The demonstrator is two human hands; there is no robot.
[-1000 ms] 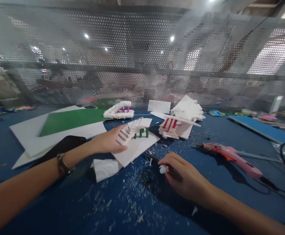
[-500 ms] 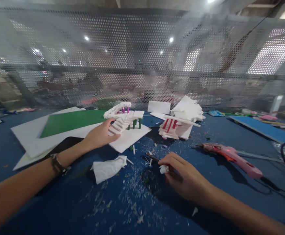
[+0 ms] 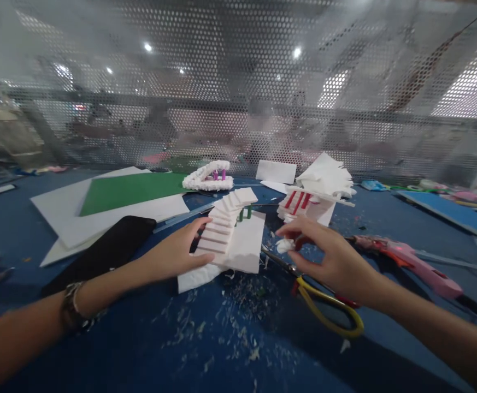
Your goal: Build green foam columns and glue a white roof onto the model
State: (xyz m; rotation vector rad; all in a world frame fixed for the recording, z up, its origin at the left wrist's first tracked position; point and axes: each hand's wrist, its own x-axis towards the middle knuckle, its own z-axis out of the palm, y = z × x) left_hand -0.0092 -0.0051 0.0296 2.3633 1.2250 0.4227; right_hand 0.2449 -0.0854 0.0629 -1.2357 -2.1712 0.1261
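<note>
My left hand (image 3: 181,246) grips the left side of a small white model staircase (image 3: 222,224), thumb and fingers apart around its steps. Green posts stand under its upper end, on a white base board (image 3: 246,245). Between thumb and fingers, my right hand (image 3: 324,256) pinches a small crumpled white wad (image 3: 284,245). Below that hand lies a pair of scissors (image 3: 332,314) with yellow handles. A white piece of tissue-like material (image 3: 197,278) is partly covered by the base board.
A pink hot glue gun (image 3: 410,259) lies at right. Behind are a white model with purple posts (image 3: 207,177) and one with red posts (image 3: 299,203). A black phone-like slab (image 3: 102,251), a green sheet (image 3: 135,191) and white boards lie left. White scraps litter the blue table (image 3: 148,349).
My left hand has drawn the staircase nearer and turned it. My right hand has let go of the scissors, which now lie on the table, and keeps the white wad.
</note>
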